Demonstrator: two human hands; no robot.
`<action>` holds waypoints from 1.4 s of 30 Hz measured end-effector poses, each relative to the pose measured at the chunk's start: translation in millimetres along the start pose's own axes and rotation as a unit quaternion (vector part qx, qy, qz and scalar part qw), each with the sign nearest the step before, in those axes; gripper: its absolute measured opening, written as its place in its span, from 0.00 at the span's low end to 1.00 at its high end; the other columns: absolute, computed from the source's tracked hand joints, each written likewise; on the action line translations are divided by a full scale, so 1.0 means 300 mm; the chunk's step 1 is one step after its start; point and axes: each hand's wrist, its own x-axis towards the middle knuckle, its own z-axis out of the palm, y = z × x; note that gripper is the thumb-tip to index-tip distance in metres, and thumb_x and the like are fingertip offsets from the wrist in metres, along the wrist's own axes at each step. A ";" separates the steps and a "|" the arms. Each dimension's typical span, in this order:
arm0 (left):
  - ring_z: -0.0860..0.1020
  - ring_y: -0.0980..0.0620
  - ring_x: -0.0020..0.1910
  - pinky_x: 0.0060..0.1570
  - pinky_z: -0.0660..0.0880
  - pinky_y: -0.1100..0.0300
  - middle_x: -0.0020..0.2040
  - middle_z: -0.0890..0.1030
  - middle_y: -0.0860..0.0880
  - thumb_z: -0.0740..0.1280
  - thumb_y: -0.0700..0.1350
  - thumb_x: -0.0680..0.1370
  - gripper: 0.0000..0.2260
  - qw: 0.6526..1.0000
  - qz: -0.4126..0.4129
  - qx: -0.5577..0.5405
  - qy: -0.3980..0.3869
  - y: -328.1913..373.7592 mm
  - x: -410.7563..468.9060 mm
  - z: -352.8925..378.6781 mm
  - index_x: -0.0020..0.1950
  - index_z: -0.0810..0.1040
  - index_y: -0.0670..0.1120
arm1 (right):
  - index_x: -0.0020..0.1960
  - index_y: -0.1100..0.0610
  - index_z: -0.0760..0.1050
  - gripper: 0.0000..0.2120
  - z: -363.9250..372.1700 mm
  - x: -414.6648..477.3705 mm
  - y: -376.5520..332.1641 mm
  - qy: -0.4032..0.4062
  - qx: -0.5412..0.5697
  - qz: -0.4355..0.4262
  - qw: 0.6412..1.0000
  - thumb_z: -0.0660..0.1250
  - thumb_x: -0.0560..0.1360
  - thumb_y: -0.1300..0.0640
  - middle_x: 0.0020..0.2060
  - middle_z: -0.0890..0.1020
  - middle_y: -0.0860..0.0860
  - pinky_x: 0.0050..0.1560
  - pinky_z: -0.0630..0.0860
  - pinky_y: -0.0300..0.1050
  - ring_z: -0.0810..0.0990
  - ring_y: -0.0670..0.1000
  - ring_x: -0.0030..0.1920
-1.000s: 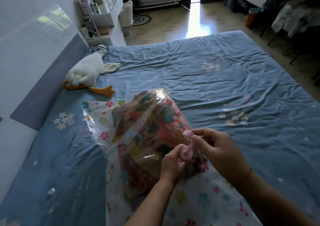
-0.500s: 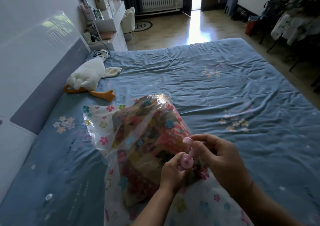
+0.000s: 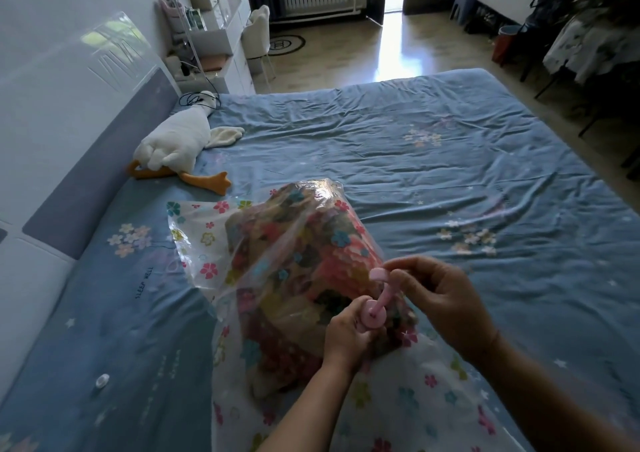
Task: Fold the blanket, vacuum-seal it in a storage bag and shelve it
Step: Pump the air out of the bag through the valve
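While the left grip (image 3: 348,335) clamps the pink valve (image 3: 372,317) on the storage bag (image 3: 214,244), the right grip (image 3: 443,299) pinches its cap (image 3: 377,274); the folded blanket (image 3: 311,261) sits inside, just beyond both, on the bed (image 3: 415,147).

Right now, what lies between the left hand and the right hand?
A pink valve on the storage bag: the left hand grips its base, the right hand pinches its cap. The head view shows it.

free: blue bedsheet (image 3: 415,161) right of and beyond storage bag (image 3: 284,244) | blocked: plush goose (image 3: 176,140) by headboard (image 3: 86,192)
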 end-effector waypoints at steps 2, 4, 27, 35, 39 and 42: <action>0.78 0.68 0.44 0.45 0.72 0.72 0.47 0.81 0.65 0.77 0.46 0.68 0.19 1.000 -0.007 -0.001 -0.001 0.004 -0.009 0.002 0.55 0.80 0.60 | 0.46 0.48 0.81 0.05 0.041 -0.006 0.099 -0.053 -0.126 0.037 0.990 0.70 0.74 0.58 0.37 0.84 0.47 0.39 0.77 0.37 0.81 0.43 0.37; 0.77 0.72 0.43 0.44 0.73 0.72 0.42 0.79 0.72 0.76 0.45 0.67 0.22 1.000 -0.001 0.010 -0.019 0.015 -0.021 -0.002 0.52 0.76 0.69 | 0.47 0.49 0.82 0.03 0.076 -0.010 0.182 -0.097 -0.171 0.110 0.974 0.70 0.74 0.54 0.39 0.84 0.45 0.44 0.79 0.42 0.81 0.42 0.39; 0.79 0.58 0.57 0.58 0.77 0.62 0.60 0.80 0.50 0.76 0.50 0.70 0.28 0.981 -0.090 -0.169 -0.026 0.030 -0.042 0.019 0.69 0.74 0.47 | 0.50 0.64 0.81 0.19 0.020 -0.064 -0.030 -0.028 0.206 0.123 0.970 0.73 0.65 0.51 0.32 0.82 0.55 0.30 0.74 0.34 0.78 0.45 0.29; 0.82 0.45 0.55 0.57 0.79 0.49 0.56 0.83 0.47 0.79 0.51 0.64 0.24 0.978 -0.100 -0.184 -0.009 0.033 -0.021 0.044 0.58 0.78 0.56 | 0.42 0.49 0.81 0.03 0.090 -0.038 0.144 -0.033 -0.008 0.205 0.978 0.69 0.74 0.55 0.39 0.84 0.51 0.47 0.81 0.51 0.82 0.51 0.43; 0.81 0.49 0.56 0.57 0.78 0.53 0.59 0.82 0.48 0.77 0.38 0.68 0.26 0.978 -0.083 -0.188 -0.019 0.028 0.009 0.031 0.62 0.76 0.56 | 0.46 0.56 0.82 0.09 0.059 -0.002 0.069 -0.031 0.040 0.179 0.982 0.71 0.70 0.51 0.37 0.83 0.52 0.30 0.75 0.34 0.80 0.41 0.32; 0.80 0.53 0.58 0.58 0.78 0.57 0.60 0.81 0.50 0.78 0.41 0.68 0.27 0.978 -0.074 -0.194 -0.023 0.021 0.026 0.013 0.65 0.76 0.51 | 0.48 0.62 0.81 0.16 0.000 0.007 -0.046 -0.015 0.144 0.102 0.984 0.70 0.65 0.52 0.32 0.82 0.53 0.25 0.68 0.28 0.74 0.39 0.24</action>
